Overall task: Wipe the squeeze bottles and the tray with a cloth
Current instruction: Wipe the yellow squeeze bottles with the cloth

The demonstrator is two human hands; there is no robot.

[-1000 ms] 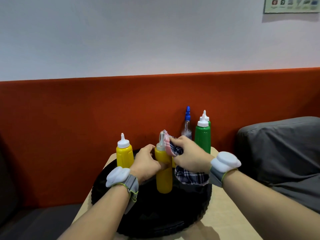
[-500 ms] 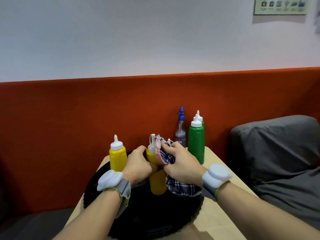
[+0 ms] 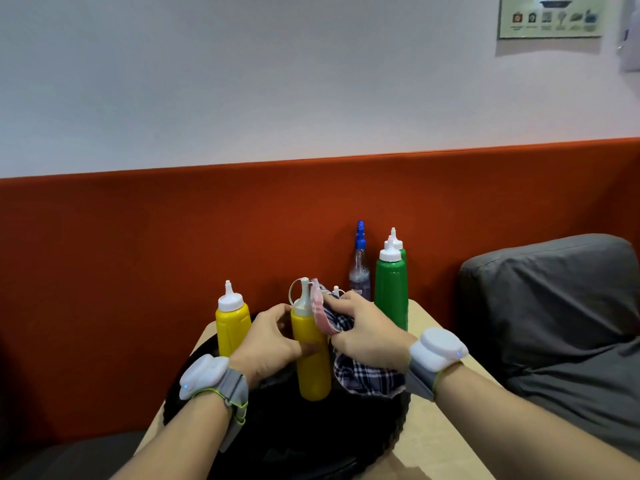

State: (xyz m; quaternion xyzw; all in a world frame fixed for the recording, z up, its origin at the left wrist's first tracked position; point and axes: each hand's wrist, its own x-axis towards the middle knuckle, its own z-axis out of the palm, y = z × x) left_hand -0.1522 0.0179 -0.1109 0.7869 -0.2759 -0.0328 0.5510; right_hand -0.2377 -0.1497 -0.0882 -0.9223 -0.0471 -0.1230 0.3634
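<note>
Left hand [image 3: 266, 344] grips the tall yellow plastic squeeze bottle with the pale nozzle cap [image 3: 311, 368], its fingers curled round the bottle's left side and the thumb lying across the front. Right hand [image 3: 367, 334] is closed on a blue, white and pink checked cloth [image 3: 367, 375], pressing a bunched fold of it against the bottle's upper right side just below the cap, while the rest of the cloth hangs down beneath the palm. Between the two hands the bottle stands roughly upright, its base over the round black tray [image 3: 311, 441]; whether it rests on the tray cannot be told. Just left of the left hand a second yellow squeeze bottle with a white cap [image 3: 232, 323] stands at the tray's far edge. Beyond the right hand a green squeeze bottle with a white cap [image 3: 390, 292] stands on the light wooden table [image 3: 433, 438], with another green one close behind it, and a clear bottle with a blue top [image 3: 359, 271] just to their left. Each wrist wears a white device on a grey strap [image 3: 438, 348]. Behind everything runs an orange upholstered backrest [image 3: 173, 254], and a grey cushion [image 3: 554, 306] lies off to the right of the right arm.
</note>
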